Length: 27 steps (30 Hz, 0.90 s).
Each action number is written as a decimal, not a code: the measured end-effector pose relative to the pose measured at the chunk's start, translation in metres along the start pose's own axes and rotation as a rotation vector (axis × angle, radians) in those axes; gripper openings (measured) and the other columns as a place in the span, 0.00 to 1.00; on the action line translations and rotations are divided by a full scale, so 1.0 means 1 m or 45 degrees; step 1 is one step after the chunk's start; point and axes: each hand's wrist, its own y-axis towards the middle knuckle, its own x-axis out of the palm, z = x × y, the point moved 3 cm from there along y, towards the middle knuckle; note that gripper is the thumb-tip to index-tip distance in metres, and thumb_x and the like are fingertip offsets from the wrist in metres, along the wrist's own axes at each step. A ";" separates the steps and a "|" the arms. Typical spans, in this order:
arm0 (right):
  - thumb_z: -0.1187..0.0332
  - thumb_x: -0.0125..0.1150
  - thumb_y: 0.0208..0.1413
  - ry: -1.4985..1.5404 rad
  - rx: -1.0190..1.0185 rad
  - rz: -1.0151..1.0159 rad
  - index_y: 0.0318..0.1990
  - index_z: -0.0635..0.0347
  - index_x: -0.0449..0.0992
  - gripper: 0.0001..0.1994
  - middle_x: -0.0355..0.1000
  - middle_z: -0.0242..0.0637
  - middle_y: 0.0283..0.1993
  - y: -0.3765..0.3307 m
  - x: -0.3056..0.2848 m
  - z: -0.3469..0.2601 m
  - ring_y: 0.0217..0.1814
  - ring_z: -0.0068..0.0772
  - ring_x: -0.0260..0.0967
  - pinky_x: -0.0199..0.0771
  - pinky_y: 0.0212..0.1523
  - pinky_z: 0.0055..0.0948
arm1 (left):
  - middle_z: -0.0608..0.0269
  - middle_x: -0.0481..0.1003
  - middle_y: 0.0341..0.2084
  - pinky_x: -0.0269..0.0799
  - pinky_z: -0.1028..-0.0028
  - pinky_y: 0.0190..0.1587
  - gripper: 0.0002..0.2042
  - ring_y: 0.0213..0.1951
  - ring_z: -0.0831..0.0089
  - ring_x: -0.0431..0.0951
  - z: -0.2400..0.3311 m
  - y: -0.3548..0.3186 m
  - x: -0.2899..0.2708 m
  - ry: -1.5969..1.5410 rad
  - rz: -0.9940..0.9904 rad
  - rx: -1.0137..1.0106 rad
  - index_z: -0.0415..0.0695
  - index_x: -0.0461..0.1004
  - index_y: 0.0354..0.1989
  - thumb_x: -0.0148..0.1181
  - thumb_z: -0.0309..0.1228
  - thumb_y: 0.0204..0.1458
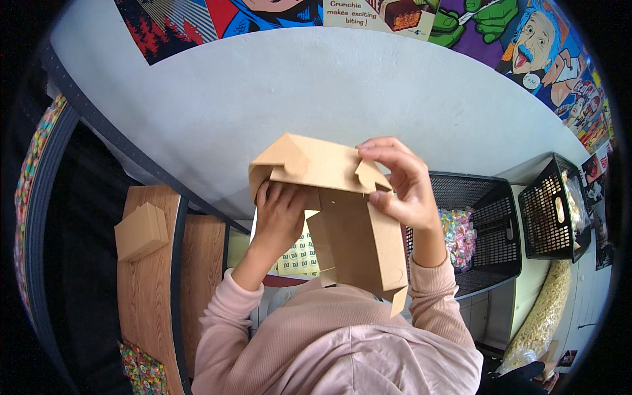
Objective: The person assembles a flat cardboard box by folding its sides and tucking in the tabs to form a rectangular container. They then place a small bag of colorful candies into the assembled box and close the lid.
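Cardboard box (342,217) held up in front of chest, above sticker sheet (299,253).

Left hand (280,214) tucked under top flap, fingers curled against inner wall, likely bracing fold from inside.

Right hand (398,181) pinches flap tab, thumb and fingers clamped on edge.

Box long axis runs top-left to bottom-right; open end toward person.

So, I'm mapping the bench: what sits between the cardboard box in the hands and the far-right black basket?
In the head view, another black wire basket holding colourful wrapped sweets.
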 end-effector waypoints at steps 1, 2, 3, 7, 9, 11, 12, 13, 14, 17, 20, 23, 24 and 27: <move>0.73 0.56 0.32 -0.035 0.019 -0.006 0.41 0.61 0.72 0.21 0.65 0.41 0.43 -0.001 0.002 -0.003 0.49 0.38 0.64 0.75 0.40 0.35 | 0.58 0.68 0.37 0.49 0.60 0.54 0.18 0.41 0.59 0.67 0.002 0.001 -0.002 0.001 -0.020 -0.058 0.43 0.69 0.39 0.58 0.25 0.34; 0.72 0.56 0.30 -0.112 -0.013 0.025 0.40 0.60 0.74 0.21 0.65 0.42 0.42 0.000 0.004 -0.004 0.45 0.37 0.66 0.78 0.35 0.33 | 0.52 0.64 0.44 0.50 0.59 0.55 0.26 0.45 0.52 0.66 0.001 0.000 -0.003 -0.109 -0.155 -0.097 0.40 0.64 0.46 0.63 0.29 0.35; 0.72 0.56 0.30 -0.146 -0.028 0.027 0.39 0.60 0.74 0.21 0.65 0.42 0.42 -0.002 0.006 -0.004 0.45 0.38 0.67 0.78 0.36 0.33 | 0.52 0.64 0.44 0.52 0.60 0.54 0.26 0.46 0.54 0.66 0.006 0.002 -0.010 -0.421 -0.130 -0.163 0.38 0.63 0.47 0.63 0.30 0.36; 0.71 0.57 0.30 -0.277 -0.077 0.038 0.38 0.61 0.75 0.20 0.65 0.43 0.41 -0.005 0.018 -0.002 0.41 0.38 0.68 0.75 0.38 0.32 | 0.52 0.65 0.44 0.62 0.68 0.49 0.23 0.48 0.67 0.66 0.026 0.014 -0.017 -1.747 0.116 -0.307 0.34 0.59 0.48 0.58 0.30 0.46; 0.71 0.57 0.30 -0.384 -0.160 0.013 0.38 0.61 0.74 0.19 0.64 0.44 0.41 -0.005 0.023 -0.002 0.41 0.38 0.68 0.72 0.39 0.32 | 0.55 0.66 0.43 0.63 0.71 0.49 0.19 0.47 0.71 0.67 0.031 0.019 -0.021 -2.055 0.259 -0.421 0.33 0.59 0.48 0.55 0.27 0.49; 0.69 0.60 0.31 -0.398 -0.113 -0.023 0.36 0.62 0.74 0.18 0.63 0.44 0.42 -0.004 0.025 -0.004 0.41 0.39 0.68 0.69 0.41 0.32 | 0.57 0.67 0.40 0.66 0.75 0.46 0.15 0.44 0.74 0.69 0.027 0.019 -0.021 -1.989 0.243 -0.395 0.33 0.60 0.46 0.50 0.22 0.51; 0.68 0.62 0.32 -0.384 -0.088 -0.055 0.35 0.63 0.73 0.17 0.63 0.44 0.42 -0.003 0.024 -0.007 0.41 0.38 0.68 0.69 0.41 0.32 | 0.57 0.68 0.39 0.67 0.76 0.45 0.14 0.43 0.74 0.70 0.028 0.020 -0.024 -1.971 0.240 -0.392 0.32 0.60 0.46 0.50 0.22 0.51; 0.67 0.63 0.33 -0.370 -0.063 -0.086 0.34 0.63 0.72 0.17 0.62 0.44 0.43 -0.003 0.024 -0.008 0.42 0.38 0.67 0.69 0.41 0.32 | 0.57 0.69 0.39 0.68 0.77 0.44 0.14 0.41 0.75 0.71 0.028 0.020 -0.026 -1.953 0.237 -0.388 0.32 0.60 0.46 0.50 0.21 0.51; 0.66 0.63 0.35 -0.410 -0.126 -0.130 0.33 0.63 0.71 0.16 0.62 0.44 0.43 -0.002 0.022 -0.008 0.42 0.38 0.67 0.69 0.41 0.31 | 0.57 0.69 0.38 0.68 0.77 0.43 0.14 0.41 0.75 0.71 0.027 0.019 -0.026 -1.911 0.227 -0.376 0.32 0.61 0.45 0.50 0.21 0.50; 0.65 0.63 0.40 -0.508 -0.232 -0.242 0.30 0.64 0.67 0.14 0.60 0.44 0.44 0.001 0.020 -0.007 0.42 0.38 0.66 0.68 0.40 0.30 | 0.56 0.70 0.38 0.70 0.77 0.42 0.13 0.39 0.74 0.72 0.026 0.016 -0.025 -1.830 0.229 -0.368 0.32 0.62 0.44 0.50 0.20 0.50; 0.66 0.60 0.45 -0.492 -0.147 -0.214 0.29 0.65 0.64 0.12 0.59 0.45 0.43 0.004 0.023 -0.011 0.40 0.38 0.65 0.67 0.39 0.29 | 0.56 0.70 0.38 0.70 0.76 0.41 0.13 0.39 0.73 0.73 0.027 0.012 -0.024 -1.822 0.246 -0.412 0.32 0.63 0.44 0.51 0.20 0.50; 0.69 0.58 0.47 -0.435 -0.060 -0.032 0.29 0.66 0.63 0.11 0.59 0.46 0.43 0.003 0.028 -0.011 0.39 0.37 0.65 0.67 0.38 0.28 | 0.55 0.70 0.39 0.69 0.76 0.41 0.13 0.39 0.72 0.73 0.023 0.010 -0.024 -1.825 0.208 -0.461 0.32 0.62 0.45 0.51 0.19 0.50; 0.70 0.58 0.47 -0.488 -0.063 -0.010 0.30 0.67 0.62 0.11 0.59 0.46 0.43 0.002 0.030 -0.011 0.38 0.37 0.65 0.68 0.38 0.28 | 0.55 0.70 0.38 0.69 0.76 0.41 0.13 0.39 0.72 0.73 0.024 0.011 -0.027 -1.852 0.220 -0.489 0.32 0.62 0.45 0.50 0.19 0.50; 0.72 0.58 0.47 -0.552 -0.105 0.072 0.30 0.68 0.61 0.11 0.59 0.47 0.43 0.000 0.036 -0.011 0.39 0.36 0.65 0.70 0.37 0.27 | 0.54 0.70 0.38 0.69 0.76 0.41 0.13 0.40 0.71 0.72 0.027 0.012 -0.029 -1.879 0.264 -0.520 0.31 0.62 0.45 0.49 0.19 0.50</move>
